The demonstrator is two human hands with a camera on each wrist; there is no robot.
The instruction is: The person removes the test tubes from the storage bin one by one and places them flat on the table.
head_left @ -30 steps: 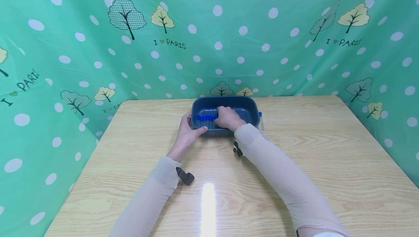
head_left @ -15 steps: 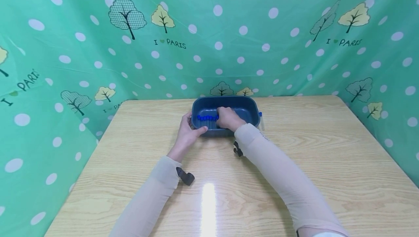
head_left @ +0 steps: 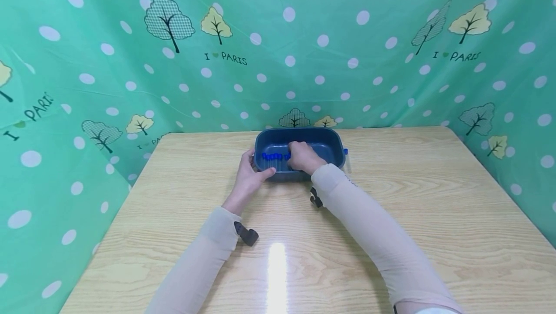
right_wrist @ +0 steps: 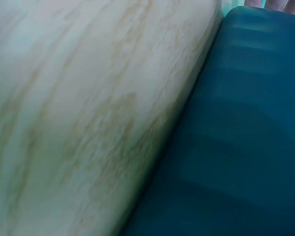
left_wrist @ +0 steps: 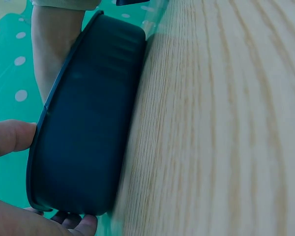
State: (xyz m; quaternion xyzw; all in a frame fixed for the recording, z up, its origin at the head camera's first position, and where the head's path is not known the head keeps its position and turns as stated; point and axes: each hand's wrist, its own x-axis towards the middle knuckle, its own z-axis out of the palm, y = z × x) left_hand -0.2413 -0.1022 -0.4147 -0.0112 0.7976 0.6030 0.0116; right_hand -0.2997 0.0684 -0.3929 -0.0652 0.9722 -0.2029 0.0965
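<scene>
A dark blue plastic bin [head_left: 299, 176] stands at the far side of the table. My left hand [head_left: 251, 175] grips its left end, with the thumb on the front rim and the fingers round the outside; the left wrist view shows the thumb [left_wrist: 14, 136] against the rim. Inside the bin is a row of blue caps [head_left: 271, 156] over clear ribbed shapes like tubes. My right hand [head_left: 304, 156] reaches over the front wall with curled fingers, and a blue-capped tube [head_left: 287, 157] shows at its fingertips. The bin wall [right_wrist: 236, 137] hides this hand in the right wrist view.
A clear tube with a blue cap [head_left: 346, 152] is just outside the bin's right end. The wood-grain table [head_left: 195, 169] reaches back to a green dotted curtain [head_left: 278, 82]. A light glare lies on the table in front.
A small gap has appeared between the row of blue caps and the cap at my right fingertips. The left hand and the bin hold their place.
</scene>
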